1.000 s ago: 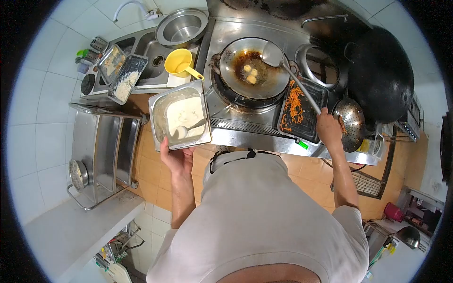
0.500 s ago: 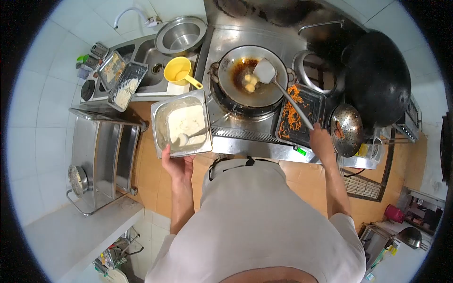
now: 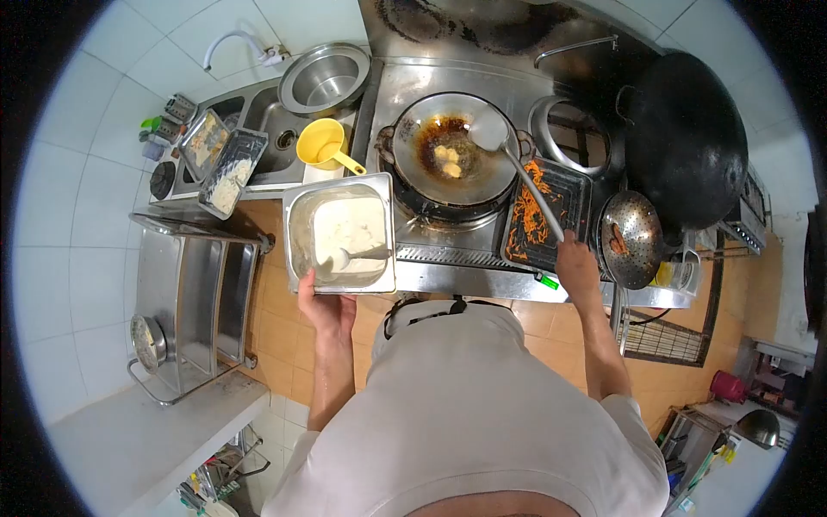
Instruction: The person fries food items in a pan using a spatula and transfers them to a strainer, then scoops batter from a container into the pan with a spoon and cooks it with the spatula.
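Note:
My left hand (image 3: 327, 312) grips the near edge of a square metal pan (image 3: 389, 185), thumb over the rim. Inside it lies pale creamy batter (image 3: 349, 220) with a spoon (image 3: 343, 258) resting in it. My right hand (image 3: 577, 265) is closed around the handle of a wok spatula (image 3: 489, 133), whose blade is over the right side of a wok (image 3: 413, 177) on the burner. Several yellowish lumps (image 3: 448, 159) sit in brown-tinged oil at the wok's middle. Below the spatula handle, a dark tray (image 3: 564, 246) holds orange shreds (image 3: 532, 207).
A perforated strainer (image 3: 633, 233) and a big black wok (image 3: 689, 142) stand to the right. On the left are a yellow dipper (image 3: 320, 142), a steel basin (image 3: 297, 90), a sink (image 3: 265, 129) and food trays (image 3: 233, 164). A metal trolley (image 3: 200, 293) stands lower left.
The metal pan in my left hand has shifted slightly right and sits more level. The spatula blade has moved a little within the wok. The view has tilted slightly.

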A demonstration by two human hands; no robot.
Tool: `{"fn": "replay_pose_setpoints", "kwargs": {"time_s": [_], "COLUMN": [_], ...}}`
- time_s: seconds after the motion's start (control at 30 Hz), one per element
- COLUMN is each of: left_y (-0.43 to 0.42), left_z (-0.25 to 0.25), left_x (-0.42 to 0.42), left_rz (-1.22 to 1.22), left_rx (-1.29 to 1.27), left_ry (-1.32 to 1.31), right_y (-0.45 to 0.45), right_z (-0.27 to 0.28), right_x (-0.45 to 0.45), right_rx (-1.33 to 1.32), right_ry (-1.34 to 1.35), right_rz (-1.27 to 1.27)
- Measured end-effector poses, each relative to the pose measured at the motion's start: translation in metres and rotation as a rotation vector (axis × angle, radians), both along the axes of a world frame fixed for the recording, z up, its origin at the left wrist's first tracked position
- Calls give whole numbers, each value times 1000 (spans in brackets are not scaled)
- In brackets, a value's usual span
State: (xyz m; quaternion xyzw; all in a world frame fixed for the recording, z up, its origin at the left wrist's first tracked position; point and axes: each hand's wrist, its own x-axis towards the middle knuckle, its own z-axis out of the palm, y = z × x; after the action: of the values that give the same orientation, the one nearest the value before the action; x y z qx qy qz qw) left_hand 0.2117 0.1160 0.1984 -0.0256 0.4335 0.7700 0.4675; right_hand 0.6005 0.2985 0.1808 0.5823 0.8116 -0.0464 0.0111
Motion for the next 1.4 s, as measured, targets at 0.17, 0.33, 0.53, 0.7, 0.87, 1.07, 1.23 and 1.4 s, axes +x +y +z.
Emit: {"fn": "replay_pose_setpoints", "kwargs": {"time_s": [0.17, 0.33, 0.53, 0.7, 0.87, 1.07, 1.23, 1.4], "left_y": [5, 7, 7, 10, 6, 6, 4, 6], "left_z": [-2, -3, -2, -1, -4, 2, -1, -1], "left_x": [2, 11, 23, 35, 37, 38, 34, 31], "left_rz": [-4, -15, -72, -70, -38, -6, -11, 3], "left_rx": [0, -42, -89, -24, -36, -45, -36, -50], "left_ry": [-26, -1, -3, -18, -15, -6, 14, 12], "right_y": [-2, -2, -2, -1, -4, -1, -8, -6], "right_z": [1, -19, -12, -17, -17, -9, -1, 3], "right_x": [4, 4, -2, -6, 1, 4, -5, 1], "right_rx": [-92, -52, -115, -153, -119, -127, -112, -191], "right_ry": [40, 28, 83, 62, 136, 190, 160, 206], "right_rz": [-21, -48, -71, -132, -109, -95, -137, -122]}}
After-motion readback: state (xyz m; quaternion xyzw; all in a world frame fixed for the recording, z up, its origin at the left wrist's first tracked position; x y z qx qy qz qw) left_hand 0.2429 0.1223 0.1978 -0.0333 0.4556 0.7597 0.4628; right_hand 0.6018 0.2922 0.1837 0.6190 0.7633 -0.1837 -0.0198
